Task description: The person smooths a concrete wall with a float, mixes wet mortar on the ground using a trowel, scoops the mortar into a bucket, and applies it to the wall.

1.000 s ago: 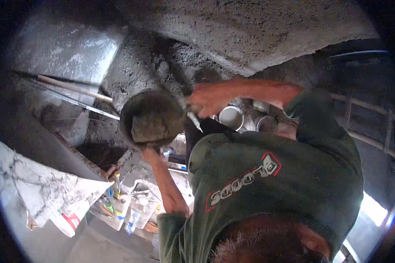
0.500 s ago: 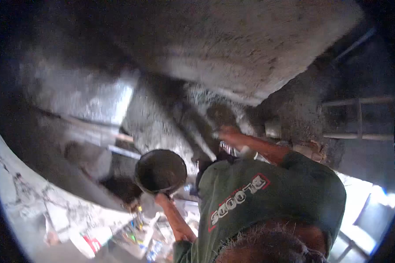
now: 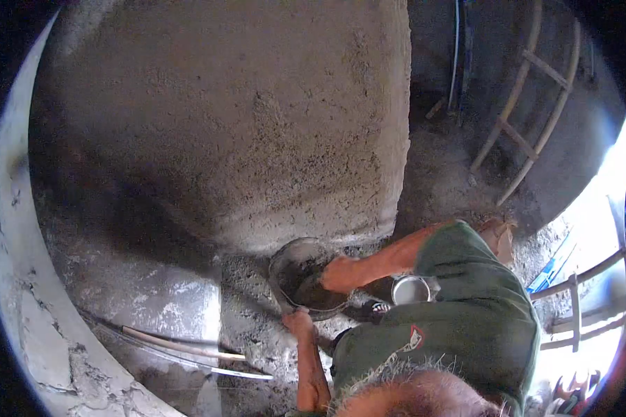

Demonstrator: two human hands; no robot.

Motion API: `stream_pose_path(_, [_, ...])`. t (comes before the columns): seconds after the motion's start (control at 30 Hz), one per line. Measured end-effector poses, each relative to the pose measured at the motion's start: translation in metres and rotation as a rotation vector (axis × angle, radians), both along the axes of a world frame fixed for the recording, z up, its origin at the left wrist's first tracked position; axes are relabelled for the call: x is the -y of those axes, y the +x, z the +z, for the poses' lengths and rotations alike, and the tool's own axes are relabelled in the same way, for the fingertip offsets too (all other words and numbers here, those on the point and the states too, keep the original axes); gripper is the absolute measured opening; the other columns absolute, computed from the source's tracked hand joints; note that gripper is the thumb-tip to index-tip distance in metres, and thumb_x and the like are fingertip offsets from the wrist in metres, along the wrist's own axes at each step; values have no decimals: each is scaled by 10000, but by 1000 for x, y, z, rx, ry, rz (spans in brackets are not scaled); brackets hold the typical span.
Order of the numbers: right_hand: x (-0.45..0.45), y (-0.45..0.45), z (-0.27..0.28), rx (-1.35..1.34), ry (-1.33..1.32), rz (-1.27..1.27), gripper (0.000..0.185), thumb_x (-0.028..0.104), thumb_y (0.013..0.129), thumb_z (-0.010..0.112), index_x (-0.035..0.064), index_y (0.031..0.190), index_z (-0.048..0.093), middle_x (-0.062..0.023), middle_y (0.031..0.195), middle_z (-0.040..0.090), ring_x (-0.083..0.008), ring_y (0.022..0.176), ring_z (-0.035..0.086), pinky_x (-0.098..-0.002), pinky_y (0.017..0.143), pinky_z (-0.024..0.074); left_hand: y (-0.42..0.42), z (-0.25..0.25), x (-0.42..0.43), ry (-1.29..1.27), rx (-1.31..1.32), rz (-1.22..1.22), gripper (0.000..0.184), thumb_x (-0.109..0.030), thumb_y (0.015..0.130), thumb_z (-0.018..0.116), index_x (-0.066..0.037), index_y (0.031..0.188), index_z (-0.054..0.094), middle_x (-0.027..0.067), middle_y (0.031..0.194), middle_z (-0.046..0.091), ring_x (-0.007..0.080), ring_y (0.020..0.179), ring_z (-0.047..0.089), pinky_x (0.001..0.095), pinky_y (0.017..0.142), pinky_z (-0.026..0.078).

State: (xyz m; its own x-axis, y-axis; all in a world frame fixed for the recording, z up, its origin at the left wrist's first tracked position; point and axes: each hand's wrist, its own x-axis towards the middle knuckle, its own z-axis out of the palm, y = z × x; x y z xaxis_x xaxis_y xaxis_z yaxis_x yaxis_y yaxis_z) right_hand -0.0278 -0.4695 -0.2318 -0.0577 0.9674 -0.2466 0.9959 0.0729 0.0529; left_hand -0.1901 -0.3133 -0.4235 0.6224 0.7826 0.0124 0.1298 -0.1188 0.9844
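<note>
A dark round bucket [image 3: 279, 283], smeared with grey mortar, is tilted towards me at the foot of the rough wall. My left hand [image 3: 298, 323] is closed on its near rim. Reaching in over the right side, my right hand [image 3: 339, 274] is inside the bucket with its fingers curled. What it grips is hidden in the dark interior, close to the grey mortar [image 3: 313, 288].
A rough plastered wall [image 3: 257, 125] rises in front. Just right of the bucket stands a small pale pail [image 3: 410, 290]. A wooden ladder [image 3: 522, 125] leans at the right. Long strips [image 3: 188, 347] lie at lower left.
The view has swung round and down. The bucket, held out at the left before, is now at the wall's foot, and my right hand has come from beside it into it.
</note>
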Motion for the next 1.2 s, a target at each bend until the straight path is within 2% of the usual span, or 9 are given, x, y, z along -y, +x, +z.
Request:
stream_pose_path(0.13, [17, 26, 21, 7, 148, -302, 129, 131, 648, 559, 42, 727, 611, -125, 724, 615, -311, 676, 616, -416, 543, 508, 15, 129, 38, -3, -10, 31, 324, 0, 661, 483, 74, 974, 523, 169, 894, 576, 247, 839, 539, 298, 826, 409])
stream_pose_path(0.27, [31, 27, -13, -193, -249, -560, 120, 143, 677, 557, 43, 708, 616, -125, 679, 606, -316, 656, 612, -424, 542, 503, 33, 119, 35, -51, 124, -19, 278, -5, 664, 512, 65, 933, 534, 168, 846, 592, 283, 803, 559, 297, 786, 431])
stream_pose_path(0.43, [61, -2, -12, -238, -64, -351, 162, 191, 690, 559, 37, 696, 608, -182, 676, 603, -324, 649, 615, -420, 551, 505, 45, 109, 32, 18, -216, -120, 249, -18, 667, 519, 45, 906, 551, 162, 736, 593, 308, 680, 569, 367, 636, 444])
stream_pose_path(0.5, [72, -5, 51, -182, 173, -818, 226, 214, 705, 549, 7, 740, 632, -203, 727, 608, -363, 691, 605, -475, 582, 483, 59, 92, 29, 10, -190, -124, 239, -21, 674, 508, 49, 900, 546, 177, 713, 585, 320, 666, 570, 385, 600, 441])
stream_pose_path(0.63, [82, 37, 15, 23, 107, -719, 241, 225, 697, 553, 4, 761, 626, -188, 736, 608, -352, 659, 606, -468, 566, 486, 73, 107, 41, -180, -182, -150, 254, -21, 659, 497, 69, 892, 547, 173, 704, 580, 321, 667, 569, 385, 617, 438])
stream_pose_path(0.73, [69, 38, 18, -50, -361, -447, 233, 208, 678, 563, 2, 770, 617, -177, 762, 610, -335, 669, 610, -453, 568, 494, 96, 53, 27, 624, -114, -234, 267, -8, 638, 476, 75, 880, 550, 158, 708, 581, 290, 645, 564, 376, 603, 432])
stream_pose_path(0.8, [83, 36, 31, -130, -154, -446, 212, 192, 682, 554, 0, 758, 606, -181, 772, 603, -331, 709, 607, -439, 585, 495, 76, 157, 53, 120, -89, -109, 289, -7, 619, 472, 77, 885, 550, 172, 738, 594, 284, 643, 568, 375, 608, 438])
stream_pose_path(1.0, [113, 52, 43, 53, 223, -680, 276, 194, 671, 592, -4, 865, 590, -205, 807, 582, -375, 775, 594, -459, 641, 491, 81, 154, 50, 219, -129, -98, 283, -88, 679, 513, 52, 924, 534, 226, 876, 586, 356, 827, 557, 418, 739, 426])
stream_pose_path(1.2, [75, 43, -29, -238, -206, -525, 207, 180, 727, 526, -19, 716, 583, -172, 689, 592, -309, 587, 572, -444, 509, 465, 64, 187, 63, 42, -365, -290, 411, -247, 805, 492, -18, 1145, 463, 266, 1093, 497, 397, 985, 483, 442, 849, 382])
